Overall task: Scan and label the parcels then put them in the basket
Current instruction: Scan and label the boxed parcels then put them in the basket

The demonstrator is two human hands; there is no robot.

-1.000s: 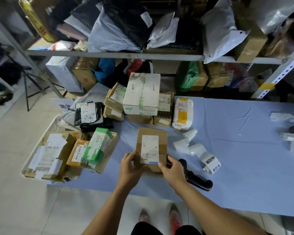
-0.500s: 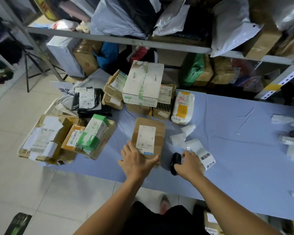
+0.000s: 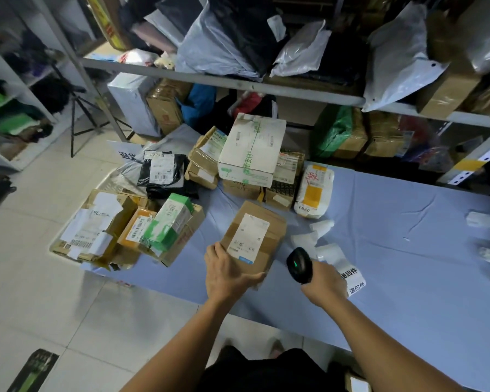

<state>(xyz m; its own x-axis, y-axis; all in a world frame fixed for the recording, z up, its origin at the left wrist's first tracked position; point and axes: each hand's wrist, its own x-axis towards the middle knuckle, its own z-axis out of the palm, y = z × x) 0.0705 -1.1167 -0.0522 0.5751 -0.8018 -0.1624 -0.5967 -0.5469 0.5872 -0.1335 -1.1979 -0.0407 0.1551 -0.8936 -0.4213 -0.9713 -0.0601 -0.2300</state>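
1. Two bare hands work at the near edge of the table (image 3: 393, 250). The left hand (image 3: 227, 271) lies flat, fingers straight, on the near corner of a cardboard parcel (image 3: 275, 222), thumb stretched along its near edge. The right hand (image 3: 324, 281) is curled tight round the grip of a black barcode scanner (image 3: 300, 263), whose rounded head shows a green light, just right of the parcel.
2. That parcel is flat, brown and creased, with a smooth white shipping label (image 3: 248, 237) on top. It lies askew on the wrinkled blue cloth.
3. Bare cloth opens out to the right. Curled white label strips (image 3: 348, 275) sit just beside the scanner, and a stack of cartons (image 3: 252, 148) crowds close behind the parcel. At the table's left end, the basket (image 3: 116, 179) is heaped with boxes.
4. Only a patch of the basket's white lattice shows. The label's print is too small to read, and small pale items at the far right are cut off.
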